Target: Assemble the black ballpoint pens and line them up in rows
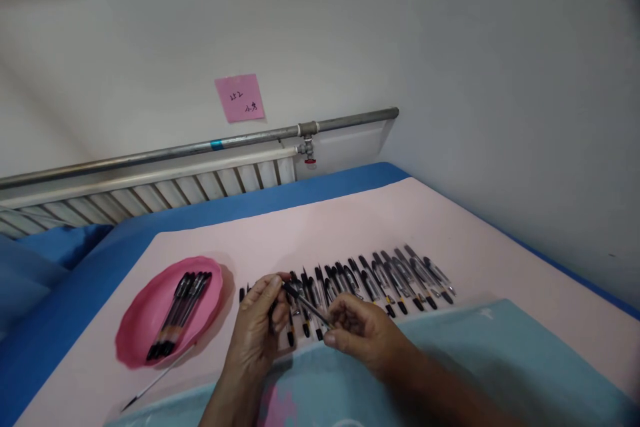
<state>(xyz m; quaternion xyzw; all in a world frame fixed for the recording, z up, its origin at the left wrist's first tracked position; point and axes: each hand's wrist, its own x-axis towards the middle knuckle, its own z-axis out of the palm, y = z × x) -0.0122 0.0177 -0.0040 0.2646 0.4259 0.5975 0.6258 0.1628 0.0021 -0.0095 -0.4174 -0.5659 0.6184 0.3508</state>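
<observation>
A slim pen (306,303) with a black grip section slants between my two hands above the pink mat. My left hand (261,313) pinches its upper left end. My right hand (361,330) has its fingers closed around the lower right end, partly hiding it. Just beyond my hands, a long row of clear pen parts (373,280) with black caps lies on the mat, some behind my fingers. Left of my left hand, several black-capped pens (183,313) lie together in a pink scalloped dish (131,317). A thin white pen refill (157,379) with a dark tip rests in front of the dish.
The pink mat (280,237) covers a blue tabletop (345,179). A light blue cloth (465,347) lies along the near side. A radiator (150,197), a metal pipe (250,140) and a pink note (240,99) are at the wall behind.
</observation>
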